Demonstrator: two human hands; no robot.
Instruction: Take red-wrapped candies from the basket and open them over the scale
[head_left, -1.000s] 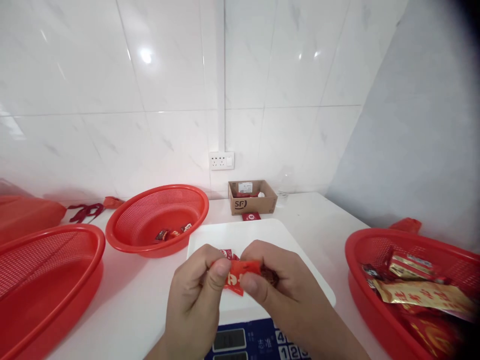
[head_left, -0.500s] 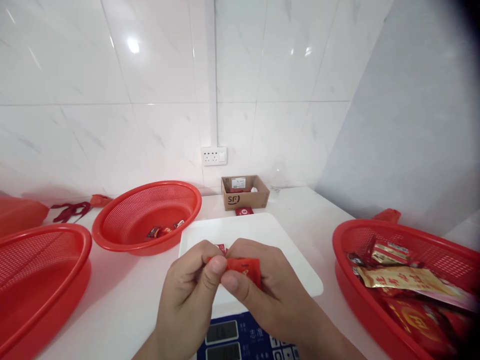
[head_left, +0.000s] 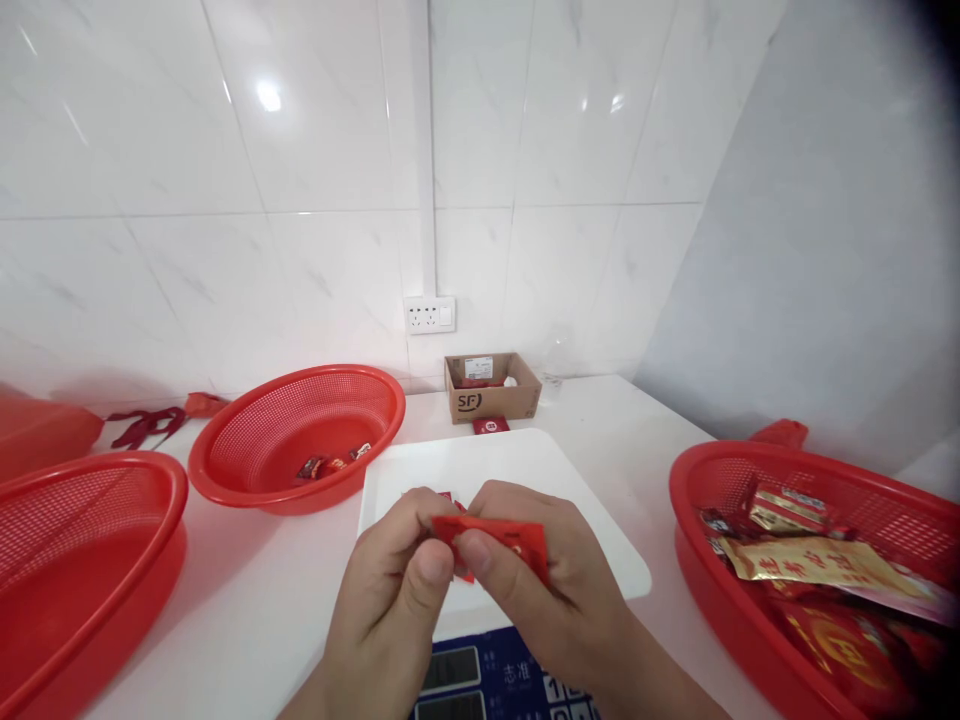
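Pinched shut between thumb and forefinger of left hand (head_left: 390,590) and right hand (head_left: 551,590): small red packet (head_left: 510,538), held just above white scale tray (head_left: 592,500) on table (head_left: 247,590). Since a second ago, drawn wider toward the right, flatter along the top; no tear visible, so opening judged unfinished.

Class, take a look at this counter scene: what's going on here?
A person pinches a red packet between both hands, left hand and right hand, just above the white scale tray. A round red basket behind on the left holds a few wrapped sweets. The red basket on the right is heaped with gold and red packets.
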